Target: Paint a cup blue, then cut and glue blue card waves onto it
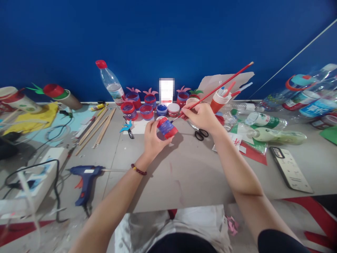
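A small cup painted in red and blue bands (167, 128) is tilted in my left hand (154, 138), its fingers and thumb wrapped round it. My right hand (201, 116) pinches a long red paintbrush (219, 85) near its lower end. The brush's dark tip is at the cup's blue band; whether it touches is too small to tell. Just behind the cup stand an open jar of blue paint (162, 110) and a jar with a white lid (173, 109). Several red and blue cups, some with pink leaf shapes, stand around them, such as one with eyes (129, 111).
Black-handled scissors (201, 134) lie beside my right hand. A blue glue gun (88, 175) and power strip (42, 175) are at left. Plastic bottles (265, 120) and a phone (289, 169) lie at right. A water bottle (112, 82) and a brush cup (219, 102) stand behind.
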Motion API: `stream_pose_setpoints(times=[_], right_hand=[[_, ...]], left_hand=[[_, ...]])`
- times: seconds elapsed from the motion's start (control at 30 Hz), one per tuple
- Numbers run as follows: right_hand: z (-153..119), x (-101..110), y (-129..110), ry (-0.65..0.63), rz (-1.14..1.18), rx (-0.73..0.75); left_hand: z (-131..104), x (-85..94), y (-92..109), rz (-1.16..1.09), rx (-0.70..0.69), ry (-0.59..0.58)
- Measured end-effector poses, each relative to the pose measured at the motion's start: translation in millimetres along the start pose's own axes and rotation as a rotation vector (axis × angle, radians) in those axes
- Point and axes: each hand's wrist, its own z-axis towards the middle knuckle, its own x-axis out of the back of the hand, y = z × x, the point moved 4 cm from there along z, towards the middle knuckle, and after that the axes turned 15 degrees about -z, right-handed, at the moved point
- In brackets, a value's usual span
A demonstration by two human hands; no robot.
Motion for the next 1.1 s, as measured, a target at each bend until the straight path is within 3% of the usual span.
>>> stream_pose_setpoints(times=[0.17,0.33,0.63,0.9,1.1], right_hand=[[-9,-17,-15,-0.152,0.228,-0.020],[-9,-14,-24,-0.130,0.174,-0.014],[1,8,1,0.026,0.102,-0.041],[-9,-18,-19,-0.122,0.251,0.000],[-8,-13,-25,-0.113,0.190,-0.044]], left_hand=[[-1,-0.8,0,-0.008,-0.028,-0.006],[1,-0.3,3,-0.019,-0.061,-0.005],[0,-0.3,4,0.000,-0.094,0.000],[-3,-2.4,0,0.015,-0.067,-0.008],[-2,-3.5,0,0.010,-0.071,-0.017]])
